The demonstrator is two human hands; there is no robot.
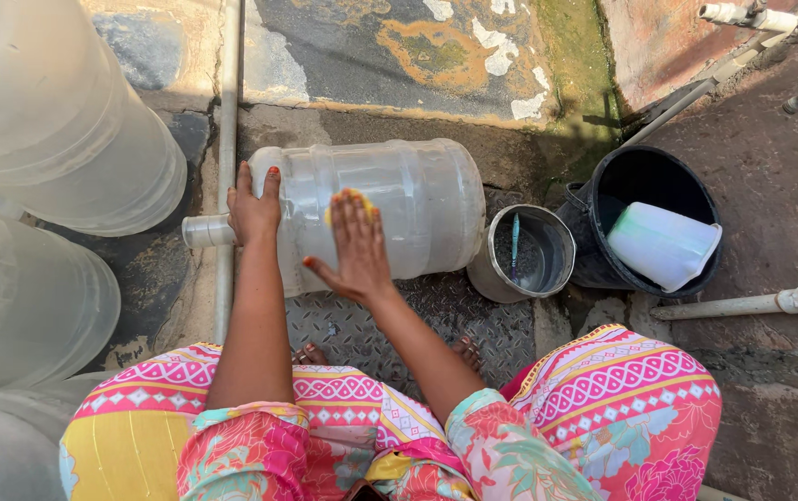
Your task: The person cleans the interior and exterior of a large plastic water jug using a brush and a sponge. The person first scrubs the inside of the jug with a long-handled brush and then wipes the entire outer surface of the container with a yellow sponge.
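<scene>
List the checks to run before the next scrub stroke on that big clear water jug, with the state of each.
1. Water jug lying on its side on the metal plate: ok.
2. Left hand steadying the jug's shoulder by the neck: ok.
3. Right hand pressing the yellow scrubber flat on the jug wall: ok.
4. Steel pot with water within reach beside the jug's base: ok.
5. Black bucket holds a white mug; water level: cannot tell.
6. Jug cap on or off: cannot tell.
</scene>
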